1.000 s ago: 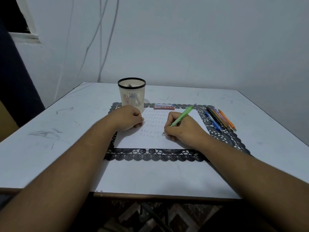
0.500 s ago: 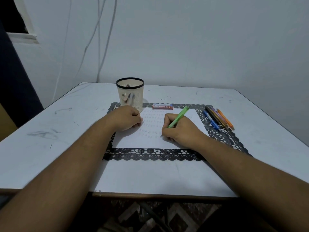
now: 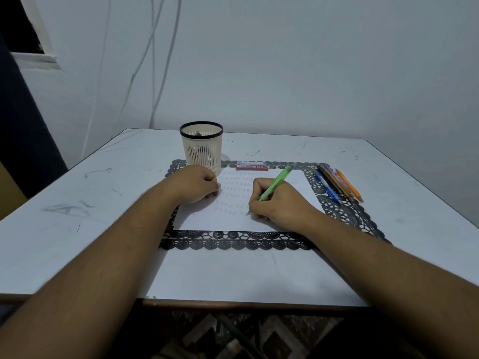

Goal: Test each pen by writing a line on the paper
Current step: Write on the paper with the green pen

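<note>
Right hand [image 3: 278, 203] shifted slightly left | fingers pinch green pen [image 3: 275, 184], tip seemingly on paper [image 3: 298, 187] | left hand [image 3: 197, 183] curled, empty

green pen [image 3: 275, 184] tilted, tip on white paper [image 3: 303, 187]

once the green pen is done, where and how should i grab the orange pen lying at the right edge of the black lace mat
Pinch the orange pen at mid-barrel from above, probably with the right hand. It lies flat, outermost in the pen row, so its right side is free, while its left side sits close against a neighbour.
</note>
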